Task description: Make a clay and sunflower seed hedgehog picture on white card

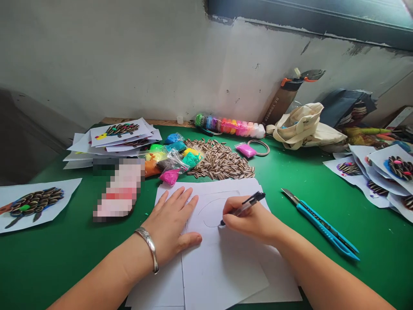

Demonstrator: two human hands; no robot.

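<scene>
My right hand [250, 219] grips a pen [240, 209] with a clear barrel and black clip, its tip touching a sheet of white paper [222, 262]. A thin curved line shows on that sheet, left of the pen tip and above it. My left hand [174, 219] lies flat with fingers spread, the fingertips and thumb on the white sheets; a silver bangle [150, 249] is on its wrist. More white paper lies beneath the top sheet. Just beyond the sheets are a heap of striped sunflower seeds [221, 159] and bagged pink clay [169, 175].
A blue utility knife [322, 228] with its blade exposed lies right of the paper. Seed-decorated pictures are at left [38, 204], back left [116, 137] and right [383, 176]. A row of coloured clay packs [230, 126], a bottle [280, 101] and a cloth bag [303, 127] stand near the wall.
</scene>
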